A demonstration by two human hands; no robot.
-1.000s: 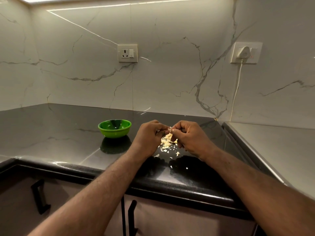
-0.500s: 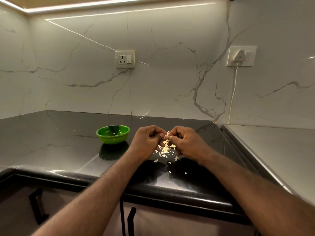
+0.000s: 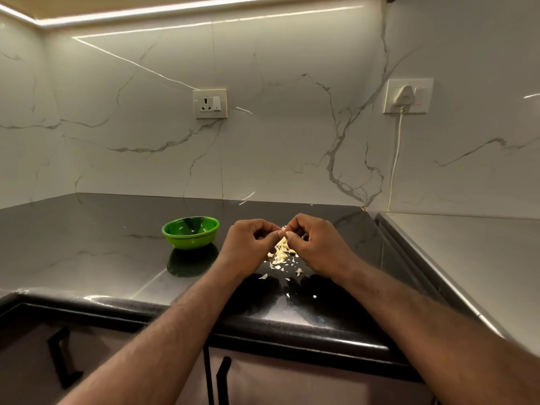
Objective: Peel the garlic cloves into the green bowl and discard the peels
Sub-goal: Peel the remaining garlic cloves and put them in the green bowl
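Head view, change: Across the last second both hands stay where they were above the heap of peels. Only the camera tips upward, so the marble wall fills more of the field. The fingertip pinch looks the same throughout.
Meaning for the task: We judge this clove to be mid-peel. Nothing has passed to the bowl in this span, and the peels are not yet discarded.
Left hand [image 3: 248, 244]: Raised just above the counter with fingers curled inward. The thumb and forefinger nip the left end of the clove, and the forearm enters from the lower left.
Right hand [image 3: 318, 247]: A mirrored pose, fingers curled and thumb tip pinching the clove's right end. Its fingertips meet those of the other hand at the clove.
Garlic clove [image 3: 283, 228]: A small pale piece, largely hidden between the two pinches. We cannot tell how much skin remains.
Peels [image 3: 281, 253]: A pale heap on the counter directly beneath the hands, with loose flakes scattered toward the near edge.
Green bowl [image 3: 190, 241]: Upright on the counter, near the left hand but apart from it. We cannot make out any cloves inside.
Counter [image 3: 87, 244]: Dark and polished, mirroring the bowl and the hands.
Backdrop: A wall socket [image 3: 209, 103] and a plug [image 3: 404, 95] with a white cord.
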